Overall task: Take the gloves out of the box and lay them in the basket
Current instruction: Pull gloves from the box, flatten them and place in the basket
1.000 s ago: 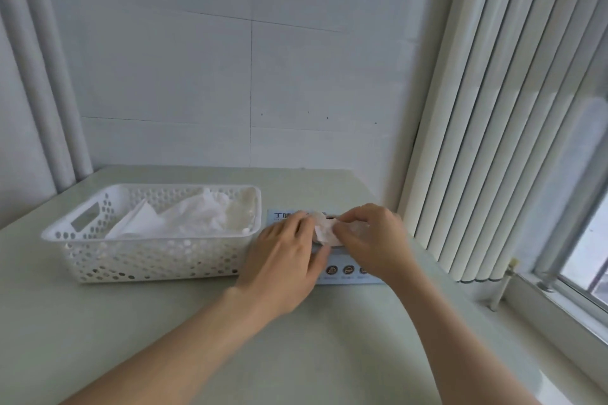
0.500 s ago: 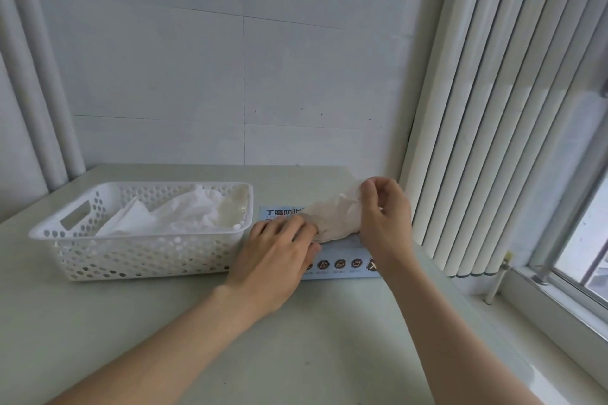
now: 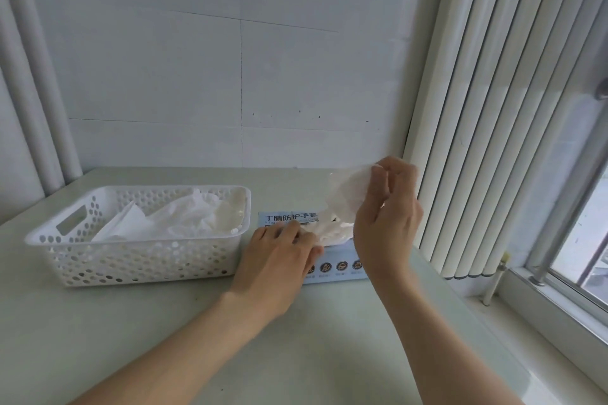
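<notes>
Already the job looks partly done, though how many gloves remain cannot be told, since the inside of the box is hidden. A pale table fills the lower half of the frame, with white vertical blinds running down the right side.

On the table at centre left stands a white perforated basket, and a crumpled heap of gloves lies inside it, filling its middle and right part up to about the rim. Just to the right of the basket, touching or nearly touching its wall, a flat light-blue box lies with its printed top facing up.

The left hand rests palm down on the left part of the box top, fingers fairly straight and gripping nothing, apparently pressing the box down beside its opening. The right hand is raised above the right part of the box, thumb and curled fingers pinching a thin whitish glove. The upper end of the glove is in that pinch at centre right of the frame; its lower end trails down to the opening by the left fingertips, so it seems not fully free.

By my reading, what is left is to draw this glove clear, carry it leftward to the basket, lay it on the heap, and repeat for whatever the box holds.
</notes>
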### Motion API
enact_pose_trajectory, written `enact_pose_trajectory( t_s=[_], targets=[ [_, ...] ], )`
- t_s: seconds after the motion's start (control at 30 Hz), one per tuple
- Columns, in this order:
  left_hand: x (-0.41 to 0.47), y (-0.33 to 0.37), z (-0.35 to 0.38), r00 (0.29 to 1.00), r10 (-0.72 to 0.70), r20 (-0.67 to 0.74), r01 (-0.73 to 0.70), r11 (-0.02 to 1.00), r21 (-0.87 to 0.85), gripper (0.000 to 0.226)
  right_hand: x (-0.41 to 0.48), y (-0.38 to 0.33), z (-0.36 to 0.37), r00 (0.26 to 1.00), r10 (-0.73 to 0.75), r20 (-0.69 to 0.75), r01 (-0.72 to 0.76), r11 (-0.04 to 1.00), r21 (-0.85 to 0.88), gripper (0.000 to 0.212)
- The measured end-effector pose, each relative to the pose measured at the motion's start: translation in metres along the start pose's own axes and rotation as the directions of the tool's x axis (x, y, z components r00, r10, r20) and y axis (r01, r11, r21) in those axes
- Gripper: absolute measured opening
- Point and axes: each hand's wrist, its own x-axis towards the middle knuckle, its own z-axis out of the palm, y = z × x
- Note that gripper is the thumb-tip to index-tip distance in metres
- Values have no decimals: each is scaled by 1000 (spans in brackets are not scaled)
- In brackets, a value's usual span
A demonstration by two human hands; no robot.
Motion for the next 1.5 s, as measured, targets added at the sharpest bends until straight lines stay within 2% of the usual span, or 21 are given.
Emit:
enact_pose_trajectory(
  t_s=[0.1,0.17,0.23,0.27,0.37,0.47,0.53,0.6,0.63,0.7,0.8,0.93,1.03,1.1,1.2,1.23,1.3,1.4,1.5],
  targets=[
    [-1,1,-4,1000,-28,9,29,997,-73,52,-4,-14,6,995,-98,9,98,994,-55,5],
    [-1,0,-11,996,-81,-35,74,981,-180,37,-8,-18,7,997,-61,55,64,996,-63,7],
    [0,3,-22,981,-180,-69,142,916,-374,24,-6,-17,4,986,106,132,-108,994,6,9],
    [1,5,-28,969,-228,-96,155,861,-485,26,-4,-17,2,958,222,183,-236,970,57,11],
    [6,8,-47,924,-337,-179,127,714,-689,33,3,-20,-5,817,481,320,-553,810,194,11],
    [10,12,-63,886,-416,-203,87,580,-810,29,6,-24,-8,723,569,391,-677,695,242,6],
    [13,13,-72,883,-448,-141,85,449,-890,37,6,-25,-8,683,593,425,-719,648,251,5],
    [15,12,-75,924,-379,-42,98,343,-934,37,6,-25,-8,646,595,479,-753,602,267,5],
    [15,12,-75,943,-331,-13,104,331,-938,31,6,-26,-8,629,587,510,-764,589,263,7],
    [16,12,-73,960,-279,-11,100,380,-920,19,5,-27,-8,599,567,565,-780,572,253,14],
    [15,12,-71,960,-280,6,131,431,-893,11,4,-25,-7,542,570,618,-822,515,246,24],
    [19,3,-71,937,-349,21,186,448,-875,6,3,-23,-9,491,517,701,-843,486,232,26],
    [26,-3,-76,895,-443,-47,171,440,-882,13,3,-25,-13,455,434,778,-847,482,226,44],
    [29,-6,-83,847,-527,-73,159,381,-911,13,2,-25,-14,413,390,823,-843,506,182,42],
    [34,-15,-91,795,-607,10,182,222,-958,16,2,-28,-15,345,382,858,-832,548,90,28],
    [35,-18,-92,787,-615,42,200,190,-961,16,2,-28,-15,336,371,866,-829,553,85,25],
    [37,-18,-94,779,-619,98,236,145,-961,15,1,-30,-15,334,339,880,-827,553,101,33],
    [36,-18,-98,797,-572,194,286,74,-955,18,-1,-28,-12,350,294,889,-838,523,157,39],
    [35,-23,-105,820,-498,282,390,125,-912,31,1,-26,-11,382,282,880,-822,540,184,39]
  ],
)
